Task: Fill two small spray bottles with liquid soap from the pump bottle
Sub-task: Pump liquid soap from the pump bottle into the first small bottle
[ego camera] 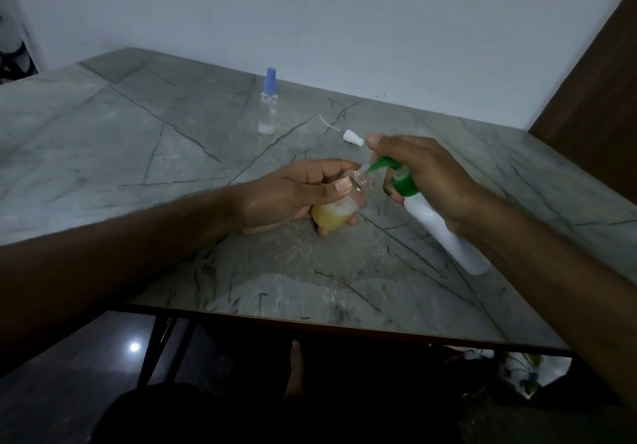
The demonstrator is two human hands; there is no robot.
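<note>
Capped spray bottle (268,106) stands beyond loose sprayer head (353,137).

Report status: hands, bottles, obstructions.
Left hand grips small clear bottle, part full of yellow soap. Right hand holds white green-topped pump bottle, spout at its mouth. Nothing blocking.

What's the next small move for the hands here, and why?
Probably another press on the green pump head with the right hand. Its spout sits at the open neck of the small clear spray bottle gripped by the left hand, which is only partly filled with yellowish soap. The white spray cap lies off on the grey marble table.
</note>
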